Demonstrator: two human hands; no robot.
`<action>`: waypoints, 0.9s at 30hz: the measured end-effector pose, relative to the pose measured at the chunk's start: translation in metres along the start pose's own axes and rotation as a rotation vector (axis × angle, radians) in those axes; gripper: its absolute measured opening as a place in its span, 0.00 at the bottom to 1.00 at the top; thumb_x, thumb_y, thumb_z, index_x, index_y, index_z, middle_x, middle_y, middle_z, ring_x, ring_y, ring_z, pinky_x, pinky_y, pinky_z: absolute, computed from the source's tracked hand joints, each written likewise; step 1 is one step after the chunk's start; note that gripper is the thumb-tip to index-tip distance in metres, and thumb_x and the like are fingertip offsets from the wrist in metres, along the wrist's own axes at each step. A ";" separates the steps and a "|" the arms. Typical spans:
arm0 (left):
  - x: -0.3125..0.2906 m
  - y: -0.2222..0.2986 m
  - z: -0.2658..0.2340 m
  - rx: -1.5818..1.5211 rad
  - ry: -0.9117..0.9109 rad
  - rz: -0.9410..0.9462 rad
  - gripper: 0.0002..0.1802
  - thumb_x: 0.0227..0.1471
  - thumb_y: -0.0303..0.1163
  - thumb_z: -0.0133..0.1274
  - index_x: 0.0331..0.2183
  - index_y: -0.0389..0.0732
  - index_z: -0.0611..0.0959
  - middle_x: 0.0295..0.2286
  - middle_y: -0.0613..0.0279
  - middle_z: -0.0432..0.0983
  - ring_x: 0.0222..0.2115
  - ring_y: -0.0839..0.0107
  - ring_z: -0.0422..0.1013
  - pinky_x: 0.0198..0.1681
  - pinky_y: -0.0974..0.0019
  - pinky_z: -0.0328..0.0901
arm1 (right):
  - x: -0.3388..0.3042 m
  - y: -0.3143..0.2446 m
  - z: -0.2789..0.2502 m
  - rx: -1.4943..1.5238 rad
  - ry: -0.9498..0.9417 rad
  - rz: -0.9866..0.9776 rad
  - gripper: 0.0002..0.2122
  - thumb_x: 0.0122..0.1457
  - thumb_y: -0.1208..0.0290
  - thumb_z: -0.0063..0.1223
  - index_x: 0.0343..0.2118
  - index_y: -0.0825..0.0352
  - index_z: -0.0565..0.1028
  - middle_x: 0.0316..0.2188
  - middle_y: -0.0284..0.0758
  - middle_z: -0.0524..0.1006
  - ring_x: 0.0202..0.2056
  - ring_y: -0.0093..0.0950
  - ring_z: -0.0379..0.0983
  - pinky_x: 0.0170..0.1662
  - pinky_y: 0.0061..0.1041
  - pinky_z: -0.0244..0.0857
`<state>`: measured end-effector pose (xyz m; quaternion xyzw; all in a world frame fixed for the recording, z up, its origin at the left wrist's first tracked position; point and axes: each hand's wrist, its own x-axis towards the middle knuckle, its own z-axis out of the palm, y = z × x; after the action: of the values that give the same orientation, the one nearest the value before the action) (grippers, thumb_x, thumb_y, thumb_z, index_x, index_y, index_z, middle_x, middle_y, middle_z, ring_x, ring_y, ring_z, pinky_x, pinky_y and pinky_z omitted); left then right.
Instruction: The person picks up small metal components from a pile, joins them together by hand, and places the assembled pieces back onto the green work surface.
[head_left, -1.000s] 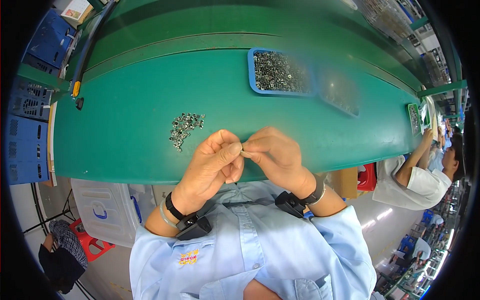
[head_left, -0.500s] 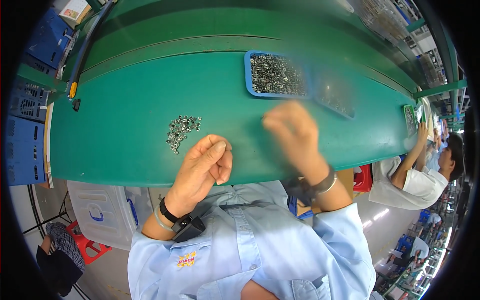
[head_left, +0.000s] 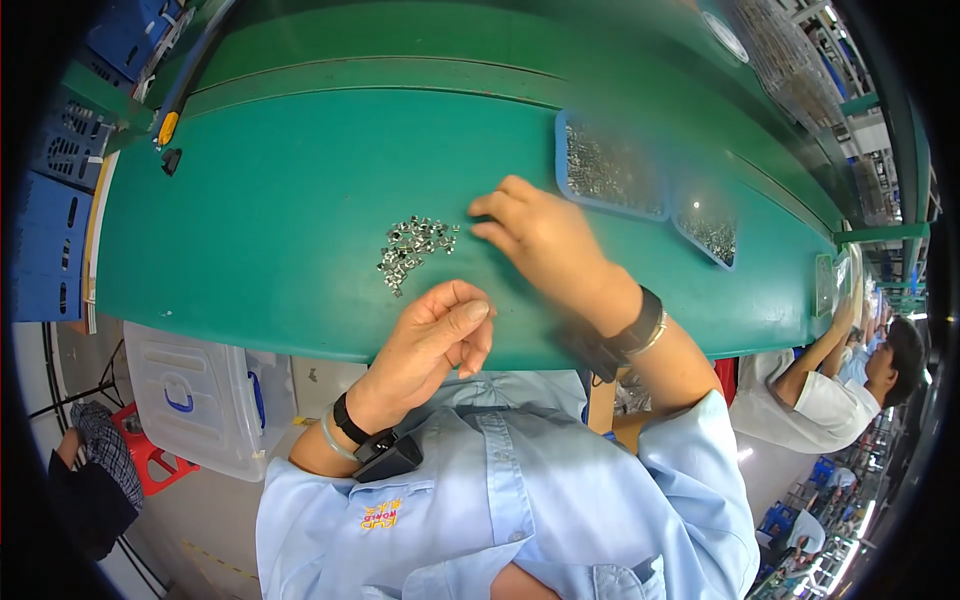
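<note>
Small shiny metal pieces lie in a loose pile [head_left: 415, 245] on the green tabletop. Just in front of the pile, near the table edge, is my left hand [head_left: 430, 335]. Its fingers are curled with the thumb pressed against them, and whatever they hold is hidden. My right hand [head_left: 545, 240] hovers at the pile's right side, thumb and fingers apart, with nothing visible between them. Beyond it to the right stands a blue tray [head_left: 612, 207] full of similar small metal pieces. A second blue tray [head_left: 705, 250] with metal pieces sits beside it, partly blurred by a haze.
A yellow-tipped tool [head_left: 168, 128] and a small black piece [head_left: 171, 161] lie at the table's left end. Blue crates [head_left: 45, 245] are stacked farther left. Below the table edge is a clear plastic box [head_left: 190, 390]. A co-worker [head_left: 815, 390] sits at the right.
My right hand has moved left toward the pile of metal pieces, and its fingers now stand apart. My left hand keeps its curled grip. The whole view has shifted slightly.
</note>
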<state>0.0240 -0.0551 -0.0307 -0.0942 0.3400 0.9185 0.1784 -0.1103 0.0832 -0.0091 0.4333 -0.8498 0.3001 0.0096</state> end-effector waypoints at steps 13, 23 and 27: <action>-0.001 0.009 -0.006 -0.040 0.046 0.023 0.08 0.59 0.32 0.44 0.33 0.38 0.72 0.19 0.63 0.70 0.15 0.76 0.63 0.17 0.72 0.56 | 0.000 0.006 0.009 0.037 0.013 0.026 0.06 0.51 0.72 0.56 0.31 0.66 0.74 0.28 0.36 0.71 0.30 0.36 0.71 0.32 0.31 0.66; 0.000 0.008 -0.002 -0.007 0.045 0.062 0.08 0.58 0.34 0.46 0.34 0.38 0.73 0.20 0.65 0.70 0.17 0.78 0.65 0.18 0.75 0.58 | -0.001 0.003 0.001 0.073 -0.037 -0.044 0.07 0.50 0.75 0.56 0.32 0.66 0.74 0.30 0.36 0.71 0.33 0.35 0.71 0.34 0.31 0.66; 0.008 0.009 0.008 0.043 0.096 0.081 0.09 0.59 0.34 0.46 0.35 0.38 0.73 0.20 0.65 0.70 0.17 0.79 0.64 0.18 0.75 0.58 | -0.019 -0.005 -0.020 0.203 -0.026 0.047 0.07 0.49 0.76 0.57 0.32 0.65 0.74 0.30 0.35 0.72 0.34 0.34 0.70 0.35 0.30 0.66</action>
<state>0.0124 -0.0545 -0.0220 -0.1206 0.3715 0.9118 0.1266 -0.0995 0.1053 0.0043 0.4158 -0.8251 0.3790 -0.0524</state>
